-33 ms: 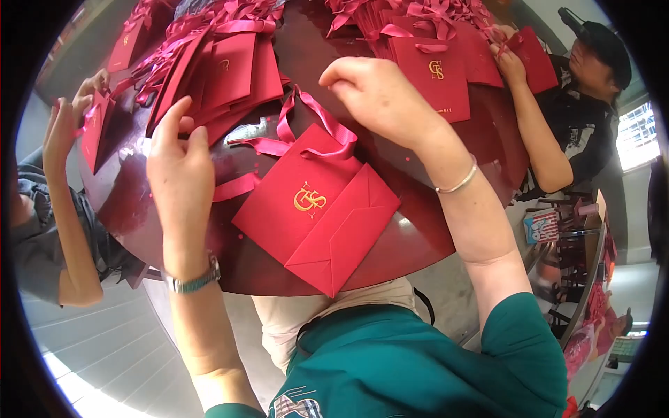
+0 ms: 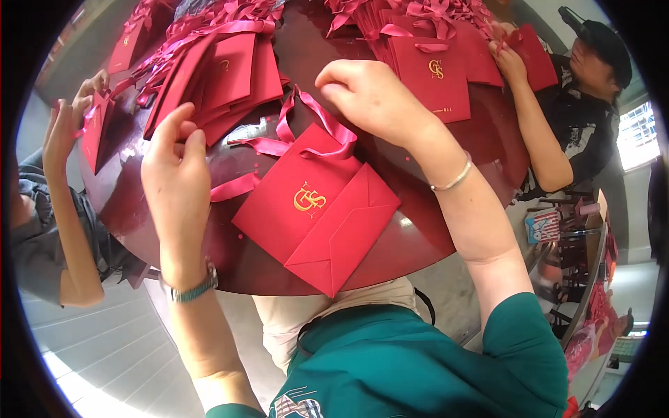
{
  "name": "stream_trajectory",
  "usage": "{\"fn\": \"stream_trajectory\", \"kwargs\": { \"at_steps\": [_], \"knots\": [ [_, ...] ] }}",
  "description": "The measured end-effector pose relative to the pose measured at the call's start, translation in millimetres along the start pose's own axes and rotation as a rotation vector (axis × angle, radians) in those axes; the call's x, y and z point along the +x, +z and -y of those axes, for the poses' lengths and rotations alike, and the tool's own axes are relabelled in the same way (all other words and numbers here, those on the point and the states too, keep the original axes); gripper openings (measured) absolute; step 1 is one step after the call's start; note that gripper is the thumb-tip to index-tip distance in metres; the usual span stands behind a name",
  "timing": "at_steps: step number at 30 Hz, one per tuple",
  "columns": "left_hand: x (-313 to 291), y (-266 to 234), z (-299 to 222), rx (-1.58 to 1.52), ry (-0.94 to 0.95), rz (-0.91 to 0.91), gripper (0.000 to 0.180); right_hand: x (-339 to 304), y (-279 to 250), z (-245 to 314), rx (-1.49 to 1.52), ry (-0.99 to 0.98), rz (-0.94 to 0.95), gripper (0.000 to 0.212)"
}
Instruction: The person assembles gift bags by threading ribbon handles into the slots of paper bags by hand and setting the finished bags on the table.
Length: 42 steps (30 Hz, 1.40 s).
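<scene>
A red paper gift bag (image 2: 279, 198) with a gold emblem lies flat and slanted at the table's near edge, its folded bottom turned to the lower right. A pink ribbon handle (image 2: 284, 122) loops from its top. My left hand (image 2: 175, 177) hovers left of the bag, fingers bent, thumb and index apart, nothing seen between them. Beside its wrist runs a ribbon end (image 2: 235, 188). My right hand (image 2: 369, 97) hangs above the bag's upper right, fingers curled down and closed; its fingertips are partly hidden, and I cannot make out anything in them.
Piled red bags (image 2: 230, 70) with tangled ribbons lie at the far left, and more bags (image 2: 435, 76) at the far right of the round dark table (image 2: 453, 209). Co-workers' hands hold bags at both sides, a hand (image 2: 59, 132) at left and another (image 2: 512, 63) at right.
My left hand has shifted slightly left and down. My right hand has moved a little left. The bag lies where it was.
</scene>
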State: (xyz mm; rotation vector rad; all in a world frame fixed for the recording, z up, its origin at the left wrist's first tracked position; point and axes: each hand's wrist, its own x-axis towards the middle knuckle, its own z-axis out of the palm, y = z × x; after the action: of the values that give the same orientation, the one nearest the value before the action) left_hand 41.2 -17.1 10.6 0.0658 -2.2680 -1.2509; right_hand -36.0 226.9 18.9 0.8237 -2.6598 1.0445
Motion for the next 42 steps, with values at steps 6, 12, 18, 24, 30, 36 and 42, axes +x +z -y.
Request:
{"fn": "stream_trajectory", "kwargs": {
  "at_steps": [6,12,18,24,30,36,42],
  "knots": [
    [-54.8,-17.3,-18.1,0.07,0.052,0.361,0.016,24.4,18.0,-7.4,-0.188,0.197,0.094,0.031],
    [-60.8,-11.5,-19.2,0.115,-0.034,0.363,0.023,12.3,-5.8,9.4,0.773,0.308,-0.127,0.038],
    [-54.4,-21.1,-11.0,-0.091,-0.22,0.353,0.02,-2.4,-34.8,50.9,0.487,0.127,-0.263,0.06],
    [-53.9,-24.5,-1.9,-0.278,-0.295,0.193,0.013,-26.6,-50.6,26.7,-0.702,-0.199,-0.07,0.027],
    [-56.4,-20.1,1.4,-0.245,-0.27,0.144,0.015,-17.9,-14.0,49.7,-0.24,-0.316,0.225,0.024],
    [-56.7,-19.8,0.4,-0.205,-0.259,0.14,0.017,-21.1,-18.3,45.8,-0.057,-0.169,0.168,0.018],
    [-55.8,-20.1,2.4,-0.119,-0.229,0.113,0.019,-32.7,-39.8,49.1,0.368,0.165,0.357,0.019]
  ]
}}
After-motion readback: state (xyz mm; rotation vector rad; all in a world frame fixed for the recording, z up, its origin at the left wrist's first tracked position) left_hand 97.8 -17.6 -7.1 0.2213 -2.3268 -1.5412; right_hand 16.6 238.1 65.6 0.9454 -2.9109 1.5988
